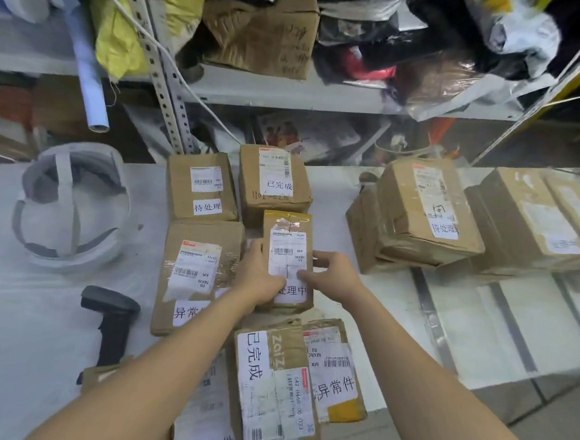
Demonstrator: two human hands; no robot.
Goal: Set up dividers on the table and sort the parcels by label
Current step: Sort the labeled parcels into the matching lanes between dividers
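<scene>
Between both hands, small parcel

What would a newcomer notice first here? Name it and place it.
Both hands, left hand and right hand, grip a small parcel at the table's centre. Brown labelled parcels surround it, with a taller stack to the right. A black scanner lies at left.

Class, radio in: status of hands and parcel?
Left hand and right hand both gripping small parcel. Lower label partly covered. Sorted parcels crowd around.
</scene>
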